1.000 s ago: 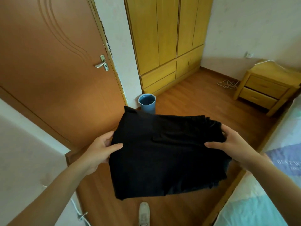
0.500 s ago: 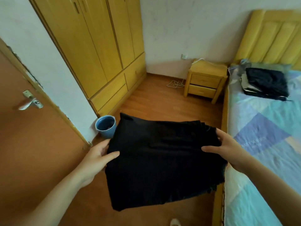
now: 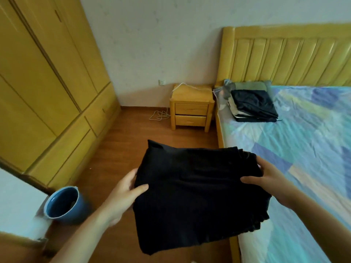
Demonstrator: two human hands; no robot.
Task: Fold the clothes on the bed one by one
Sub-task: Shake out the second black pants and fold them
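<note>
Black cloth: a folded black garment [image 3: 197, 196] is held flat in the air between both hands, above the wooden floor [image 3: 123, 149] and overlapping the near left edge of the bed [image 3: 303, 149].
Left hand [image 3: 123, 194]: clasps the garment's left edge, thumb on top, fingers tucked under the fabric.
Right hand [image 3: 269, 179]: clasps the right edge the same way, thumb lying across the top, fingers hidden beneath.
Garment shape: roughly square, several layers showing along its right side, far left corner poking up slightly.
Folded pile [image 3: 252, 105]: dark clothes stacked on the bed's far left corner, close to the headboard [image 3: 284, 56], well apart from the held garment.
Bed cover: a blue and turquoise patchwork sheet, wrinkled.
Nightstand [image 3: 191, 109]: yellow wood with two drawers, just beside the bed's head end, a white cable [image 3: 159, 115] trailing on the floor next to it.
Blue bin [image 3: 62, 204]: stands on the floor to the left of the left forearm.
Wardrobe [image 3: 47, 82]: yellow wood, fills the left wall.
</note>
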